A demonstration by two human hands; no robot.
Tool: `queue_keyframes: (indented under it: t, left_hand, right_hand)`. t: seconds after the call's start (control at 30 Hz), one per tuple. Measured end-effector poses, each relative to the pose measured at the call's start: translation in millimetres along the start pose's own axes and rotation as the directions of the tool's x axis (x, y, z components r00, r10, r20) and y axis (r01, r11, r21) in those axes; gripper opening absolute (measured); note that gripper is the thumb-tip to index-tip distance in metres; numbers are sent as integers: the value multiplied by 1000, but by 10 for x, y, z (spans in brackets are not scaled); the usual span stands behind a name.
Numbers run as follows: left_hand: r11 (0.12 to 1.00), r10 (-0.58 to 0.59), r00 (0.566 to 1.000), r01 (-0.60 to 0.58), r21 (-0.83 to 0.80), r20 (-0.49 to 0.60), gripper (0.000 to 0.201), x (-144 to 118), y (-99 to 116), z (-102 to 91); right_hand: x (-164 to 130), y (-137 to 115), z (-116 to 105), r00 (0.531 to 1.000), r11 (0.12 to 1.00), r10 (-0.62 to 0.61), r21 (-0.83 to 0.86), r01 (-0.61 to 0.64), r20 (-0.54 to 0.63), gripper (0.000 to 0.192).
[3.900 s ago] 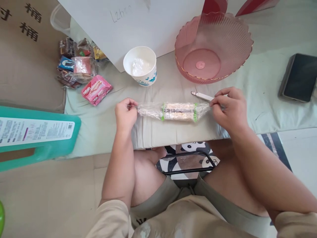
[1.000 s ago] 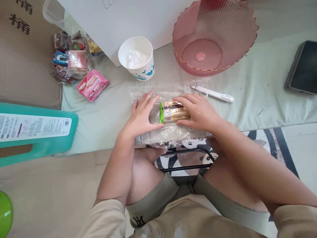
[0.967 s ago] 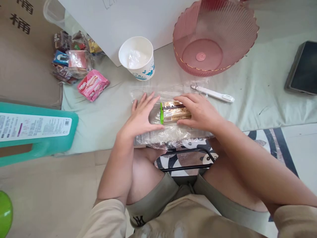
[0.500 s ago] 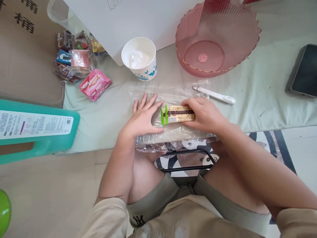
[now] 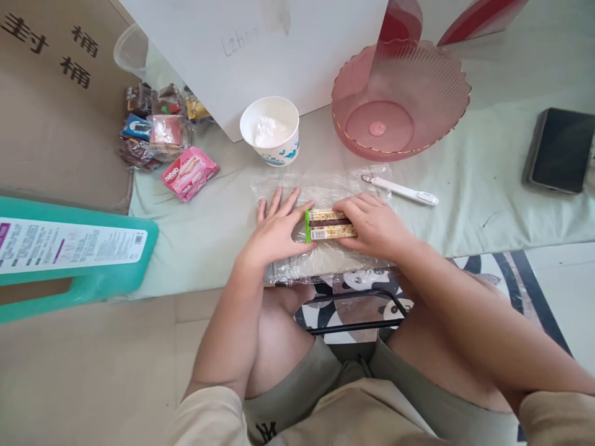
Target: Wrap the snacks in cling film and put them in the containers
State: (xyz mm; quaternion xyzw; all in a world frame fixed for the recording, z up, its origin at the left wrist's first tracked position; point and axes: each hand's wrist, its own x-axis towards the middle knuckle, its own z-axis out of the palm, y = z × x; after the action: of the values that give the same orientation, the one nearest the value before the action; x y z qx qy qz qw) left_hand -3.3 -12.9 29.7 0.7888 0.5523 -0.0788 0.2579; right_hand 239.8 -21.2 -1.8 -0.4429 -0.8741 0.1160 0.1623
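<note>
A clear plastic wrap sheet lies spread on the pale green cloth near its front edge. On it rests a wafer snack pack with green ends. My left hand presses flat on the wrap just left of the pack, fingers apart. My right hand covers the pack's right half and grips it against the wrap.
A pink ribbed bowl and a white paper cup stand behind the wrap. A white utility knife lies to the right, a dark phone farther right. Several snack packets lie at the left, a teal stool beside them.
The twisted wrap has been opened out flat since the earliest frame. In the last second my right hand shifted the wafer pack a little while my left hand stayed flat on the wrap.
</note>
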Motion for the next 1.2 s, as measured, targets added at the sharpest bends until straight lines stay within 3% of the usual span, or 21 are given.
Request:
queue_keyframes:
  t: [0.23,0.5,0.67,0.77,0.83,0.93,0.97,1.03,1.1,1.17,1.2]
  left_hand:
    - [1000,1,998,-1,-8,57,116,-8,-17,-7]
    - [1000,-19,997,18,12,71,120,-25,-13,-22]
    - [999,-28,995,26,26,96,117,-29,0,-45]
    - [999,-26,996,24,31,88,115,-33,-3,-57]
    - [999,-25,996,23,32,81,114,-34,-8,-61]
    - [999,-29,996,26,40,88,113,-33,-11,-66]
    - [999,-31,995,28,43,94,113,-32,-9,-69]
    - [998,-37,994,32,49,101,113,-30,-3,-72]
    - [998,-40,994,36,49,101,113,-28,1,-72]
    - [998,-39,994,35,43,99,113,-28,-2,-67]
    - [999,-36,995,32,38,98,114,-29,-7,-62]
  right_hand:
    - [16,32,-52,996,994,60,86,-65,60,40]
    - [-120,89,-184,972,902,189,415,-117,-137,50]
    - [-60,130,-763,873,904,351,367,-221,-339,51]
    - [299,306,-1166,807,899,439,182,-399,-395,46]
    - [645,530,-1278,783,830,532,16,-558,-323,53]
    - [1141,931,-1177,785,755,605,-217,-619,-133,68]
    - [1264,1035,-1112,806,774,587,-243,-585,-72,68]
    - [1409,1128,-1013,804,773,594,-280,-569,6,66]
    - [1385,1036,-1004,848,806,529,-298,-512,-25,57]
    - [1163,811,-1056,921,876,350,-287,-387,-173,45]
    - [976,685,-1075,933,918,249,-245,-313,-261,39]
